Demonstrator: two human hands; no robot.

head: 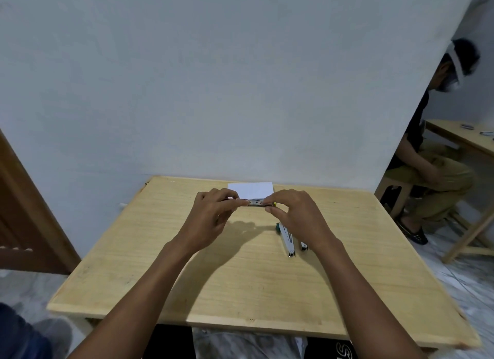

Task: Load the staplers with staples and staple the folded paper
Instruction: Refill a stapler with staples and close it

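A small metal stapler (255, 203) is held level above the wooden table (160, 265), its underside toward me. My left hand (213, 214) pinches its left end and my right hand (294, 214) pinches its right end, where a bit of yellow shows. A folded white paper (251, 189) lies flat at the table's far edge, just behind the stapler. A second stapler (287, 239) lies opened on the table under my right wrist, with a green end and a small metal part (304, 246) beside it.
A pale wall stands right behind the table. A wooden door (24, 211) is at the left. At the right another person (433, 155) sits on a stool beside a second wooden table (465, 139). Marble floor lies around.
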